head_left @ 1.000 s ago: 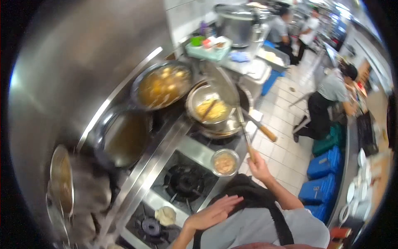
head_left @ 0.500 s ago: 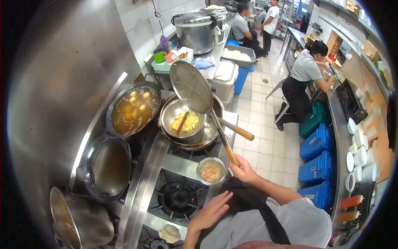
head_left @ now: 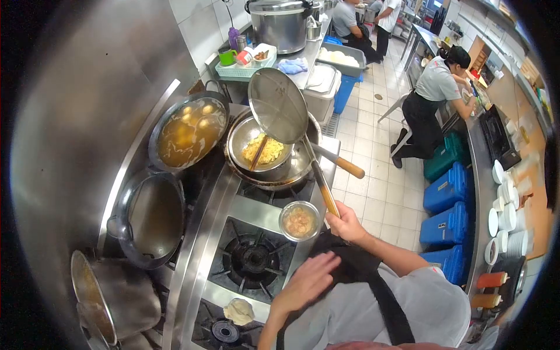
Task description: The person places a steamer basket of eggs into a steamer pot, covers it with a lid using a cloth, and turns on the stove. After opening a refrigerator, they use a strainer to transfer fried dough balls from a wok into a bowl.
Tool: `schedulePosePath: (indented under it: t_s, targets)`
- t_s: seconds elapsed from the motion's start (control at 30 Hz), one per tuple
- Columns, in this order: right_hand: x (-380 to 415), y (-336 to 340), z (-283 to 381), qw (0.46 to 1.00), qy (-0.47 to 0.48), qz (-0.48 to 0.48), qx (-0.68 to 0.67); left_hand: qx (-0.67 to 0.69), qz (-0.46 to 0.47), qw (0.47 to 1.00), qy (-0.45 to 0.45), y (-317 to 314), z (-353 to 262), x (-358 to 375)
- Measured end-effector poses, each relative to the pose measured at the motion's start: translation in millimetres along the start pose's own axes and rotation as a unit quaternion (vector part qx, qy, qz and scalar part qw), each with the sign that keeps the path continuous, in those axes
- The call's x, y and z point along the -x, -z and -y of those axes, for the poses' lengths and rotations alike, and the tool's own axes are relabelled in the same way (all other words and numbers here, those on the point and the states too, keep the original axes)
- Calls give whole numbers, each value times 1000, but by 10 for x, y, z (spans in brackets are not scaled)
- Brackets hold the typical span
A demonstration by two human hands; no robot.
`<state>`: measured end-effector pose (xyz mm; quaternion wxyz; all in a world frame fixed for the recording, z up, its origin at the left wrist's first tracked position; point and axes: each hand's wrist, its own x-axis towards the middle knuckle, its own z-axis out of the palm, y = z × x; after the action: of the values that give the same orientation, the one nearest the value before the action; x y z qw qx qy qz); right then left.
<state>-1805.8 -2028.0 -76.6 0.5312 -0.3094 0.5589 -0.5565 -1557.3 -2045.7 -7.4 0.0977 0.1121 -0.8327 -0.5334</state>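
My right hand is closed around the wooden handle of a large round mesh strainer. The strainer's head is tilted above the far side of a metal bowl holding yellow scrambled egg and brown chopsticks. That bowl sits inside a wok with a wooden handle. My left hand, slightly blurred, rests against or just over my black apron, fingers stretched out and holding nothing. Close to both hands, a small metal bowl of pinkish pieces stands on the stove's edge.
On the left are a wok of brown liquid with eggs, a dark wok and a tilted pot. A gas burner and a crumpled cloth lie nearer me. A co-worker leans over the right counter.
My view has shifted, so the stove sits higher in it. The strainer has moved slightly right relative to the egg bowl, still in my right hand. My left hand has slid right along the apron.
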Motion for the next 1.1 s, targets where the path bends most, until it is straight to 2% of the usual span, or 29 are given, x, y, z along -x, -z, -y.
schedulePosePath:
  t_s: [0.03,0.13,0.23,0.33,0.37,0.47,0.67,0.77,0.87,0.97,1.07,1.1]
  targets:
    - [-9,9,-7,1000,-3,1,-3,20,-22,997,70,6,-39,15]
    - [0,-37,23,1000,7,-5,6,13,-34,997,71,-44,47,47]
    - [15,-71,87,999,13,-3,29,-6,-12,1000,11,63,-161,87]
    - [0,-55,24,1000,9,1,28,-18,55,994,-90,118,-276,129]
    - [1,-50,17,1000,3,8,25,-22,74,994,-76,105,-247,126]
    - [-4,-60,13,1000,-10,27,12,-23,23,999,0,111,-242,65]
    - [12,-91,11,999,-6,28,20,61,-79,984,147,4,-15,117]
    - [2,-98,10,999,-4,24,21,78,-94,968,218,-44,75,140]
    - [-5,-114,23,1000,-6,12,18,39,-75,981,177,-160,256,210]
    - [-20,-140,19,1000,1,3,-11,-43,-59,997,34,0,-197,182]
    - [-46,-138,8,1000,-19,-3,-19,-42,-37,998,5,23,-236,158]
    - [-49,-133,24,1000,-19,2,-19,-41,-45,998,22,-4,-224,160]
